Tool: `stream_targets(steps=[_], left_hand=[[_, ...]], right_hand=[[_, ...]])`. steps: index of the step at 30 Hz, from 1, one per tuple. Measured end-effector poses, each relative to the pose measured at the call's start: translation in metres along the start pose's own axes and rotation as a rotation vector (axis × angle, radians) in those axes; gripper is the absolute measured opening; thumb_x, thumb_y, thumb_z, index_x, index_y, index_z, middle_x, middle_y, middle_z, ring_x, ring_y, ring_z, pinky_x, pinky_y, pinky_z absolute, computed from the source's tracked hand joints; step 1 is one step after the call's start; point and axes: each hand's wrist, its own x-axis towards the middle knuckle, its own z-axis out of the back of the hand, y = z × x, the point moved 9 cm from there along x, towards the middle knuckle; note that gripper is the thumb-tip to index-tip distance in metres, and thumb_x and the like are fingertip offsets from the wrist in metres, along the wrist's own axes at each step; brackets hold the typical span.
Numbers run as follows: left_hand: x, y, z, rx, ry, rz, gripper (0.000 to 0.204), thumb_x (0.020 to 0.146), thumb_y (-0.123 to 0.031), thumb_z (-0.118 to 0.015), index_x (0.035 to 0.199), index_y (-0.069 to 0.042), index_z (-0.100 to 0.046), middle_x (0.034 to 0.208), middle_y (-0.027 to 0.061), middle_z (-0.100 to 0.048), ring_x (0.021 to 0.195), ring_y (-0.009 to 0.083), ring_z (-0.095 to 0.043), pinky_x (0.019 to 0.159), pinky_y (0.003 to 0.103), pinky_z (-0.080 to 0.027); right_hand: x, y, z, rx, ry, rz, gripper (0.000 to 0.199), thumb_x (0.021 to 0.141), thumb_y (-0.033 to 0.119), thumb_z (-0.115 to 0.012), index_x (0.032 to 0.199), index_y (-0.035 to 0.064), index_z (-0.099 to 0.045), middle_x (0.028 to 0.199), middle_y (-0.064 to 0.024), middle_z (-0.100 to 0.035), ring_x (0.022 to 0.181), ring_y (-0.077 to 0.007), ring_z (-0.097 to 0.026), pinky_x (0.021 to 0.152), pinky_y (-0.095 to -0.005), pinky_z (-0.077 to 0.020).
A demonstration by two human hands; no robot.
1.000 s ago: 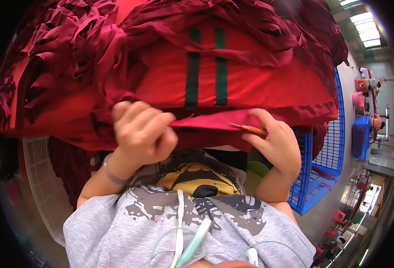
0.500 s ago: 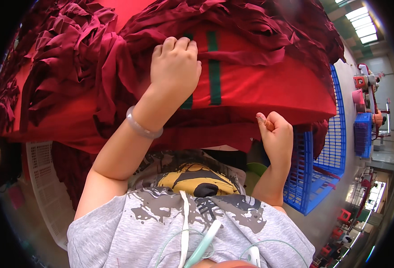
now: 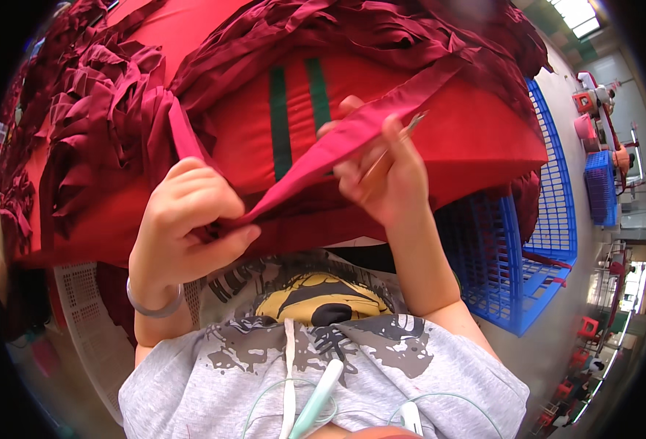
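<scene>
My left hand point(image 3: 188, 225) grips one end of a long dark red fabric strip point(image 3: 381, 113), near my chest. My right hand point(image 3: 378, 172) holds the same strip further along, with a thin metal tool point(image 3: 400, 137) between its fingers. The strip stretches up and to the right over a stack of red cloth point(image 3: 484, 139) with two dark green stripes point(image 3: 297, 110). A silver bangle point(image 3: 155, 307) circles my left wrist.
Heaps of dark red fabric strips point(image 3: 96, 124) cover the left and top of the table. A blue plastic crate point(image 3: 528, 249) stands on the floor at the right, a white perforated crate point(image 3: 81, 293) at the lower left. Machines and stools are far right.
My left hand came back from the top of the stack to the near edge, gripping the strip. My right hand rose from the table edge and took the strip higher up.
</scene>
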Motion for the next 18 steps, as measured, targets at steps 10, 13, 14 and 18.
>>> stream_targets(steps=[10, 13, 14, 18], left_hand=[[-0.047, 0.035, 0.020, 0.701, -0.130, 0.163, 0.017, 0.066, -0.013, -0.078, 0.079, -0.011, -0.067, 0.079, -0.0001, -0.056, 0.075, 0.0195, -0.052, 0.072, 0.034, -0.037], [-0.040, 0.040, 0.012, 0.741, -0.123, 0.198, 0.014, 0.070, -0.020, -0.077, 0.079, -0.013, -0.069, 0.080, -0.0017, -0.055, 0.077, 0.0181, -0.051, 0.074, 0.033, -0.034], [-0.036, 0.040, 0.009, 0.744, -0.128, 0.200, 0.014, 0.072, -0.022, -0.076, 0.079, -0.013, -0.070, 0.081, -0.0021, -0.055, 0.078, 0.0179, -0.051, 0.074, 0.033, -0.033], [-0.026, 0.040, 0.002, 0.784, -0.099, 0.238, 0.016, 0.076, -0.028, -0.075, 0.078, -0.014, -0.069, 0.083, -0.0025, -0.056, 0.080, 0.0175, -0.050, 0.076, 0.035, -0.032]], right_hand=[[-0.030, 0.260, 0.127, -0.016, -0.104, 0.541, 0.013, 0.092, 0.018, -0.065, 0.104, 0.0135, -0.067, 0.100, -0.0024, -0.070, 0.089, -0.0162, -0.067, 0.086, -0.0423, -0.0529], [-0.066, 0.334, 0.171, -0.108, -0.219, 0.548, 0.012, 0.091, 0.017, -0.065, 0.103, 0.0144, -0.067, 0.098, -0.0002, -0.072, 0.098, -0.0174, -0.067, 0.092, -0.0470, -0.0506], [-0.078, 0.358, 0.190, -0.080, -0.304, 0.552, 0.014, 0.092, 0.018, -0.063, 0.105, 0.0134, -0.066, 0.100, -0.0015, -0.072, 0.100, -0.0188, -0.067, 0.092, -0.0481, -0.0503], [-0.115, 0.397, 0.216, -0.267, -0.858, 0.794, 0.018, 0.092, 0.013, -0.061, 0.109, 0.0080, -0.065, 0.104, -0.0080, -0.072, 0.099, -0.0231, -0.068, 0.090, -0.0495, -0.0523]])
